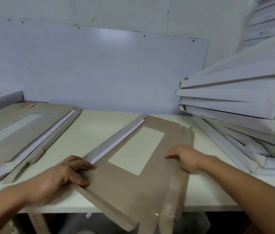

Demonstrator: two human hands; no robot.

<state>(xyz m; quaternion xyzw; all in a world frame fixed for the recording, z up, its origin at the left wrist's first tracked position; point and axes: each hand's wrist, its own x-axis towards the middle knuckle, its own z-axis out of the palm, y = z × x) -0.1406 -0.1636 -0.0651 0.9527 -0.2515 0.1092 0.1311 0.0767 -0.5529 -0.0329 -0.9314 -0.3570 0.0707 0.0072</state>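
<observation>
Cardboard blank (133,188): left grip (60,174) holds flap (114,141), right grip (184,157) prob. edge.

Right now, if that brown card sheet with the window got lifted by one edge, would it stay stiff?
Probably flexes: the cardboard sheet looks thin, and its window cutout and creases weaken it. Likely light for its size, being one layer. It may slide on the smooth table.

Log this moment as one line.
left hand: grips folded left flap | right hand: holds right edge | cardboard blank: windowed, lies on table
</observation>
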